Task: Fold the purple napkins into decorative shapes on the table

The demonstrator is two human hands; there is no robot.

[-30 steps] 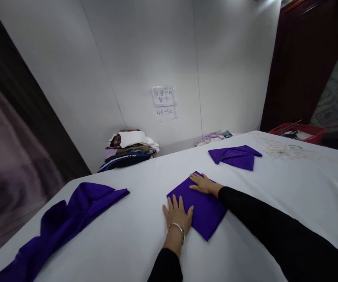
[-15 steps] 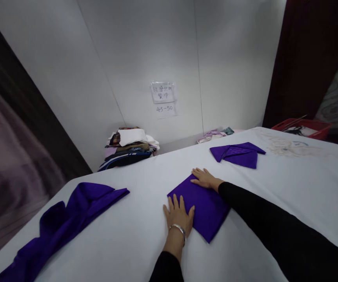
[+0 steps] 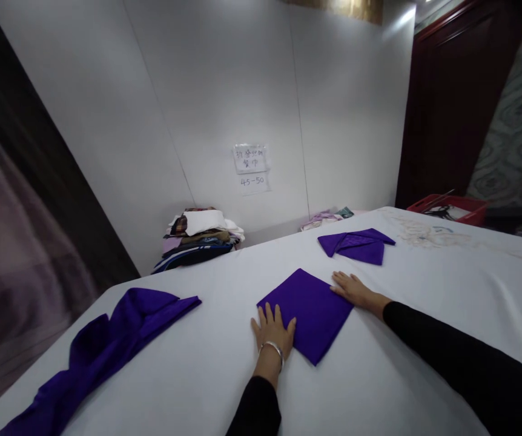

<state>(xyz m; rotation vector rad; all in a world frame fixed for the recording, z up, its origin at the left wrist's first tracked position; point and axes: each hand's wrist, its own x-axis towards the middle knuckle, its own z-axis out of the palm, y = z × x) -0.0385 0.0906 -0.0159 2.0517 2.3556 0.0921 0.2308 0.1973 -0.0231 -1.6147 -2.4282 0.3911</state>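
Purple fabric, folded into a flat square (image 3: 318, 312), lies on a white-covered table (image 3: 188, 387), one corner pointing toward the person at work. From where I stand, the left hand (image 3: 274, 330) is spread palm down over the near left edge of the square, fingers reaching onto the cloth and grasping nothing; a silver bracelet (image 3: 270, 344) circles that wrist. At the square's far right edge, near its right corner, the right hand (image 3: 354, 289) lies low with fingers extended, tips at the border of the fabric, its grip likewise released. Black sleeves (image 3: 461, 357) cover both arms. Well to the left of the square, a rumpled length of purple cloth (image 3: 106, 345) trails toward the near side, while a folded purple piece (image 3: 358, 247) with pointed ends rests beyond the square and to its right. Past the table's far edge, left of the square, a stack of garments (image 3: 201, 242) sits by a pale wall (image 3: 224, 79). Handwritten paper sheets (image 3: 251, 168), the lower reading 45-50, hang on that wall beyond the square and a little to its left. Far to the square's right, beige patterning (image 3: 433, 235) marks the table covering, with a red basket (image 3: 474, 213) behind.
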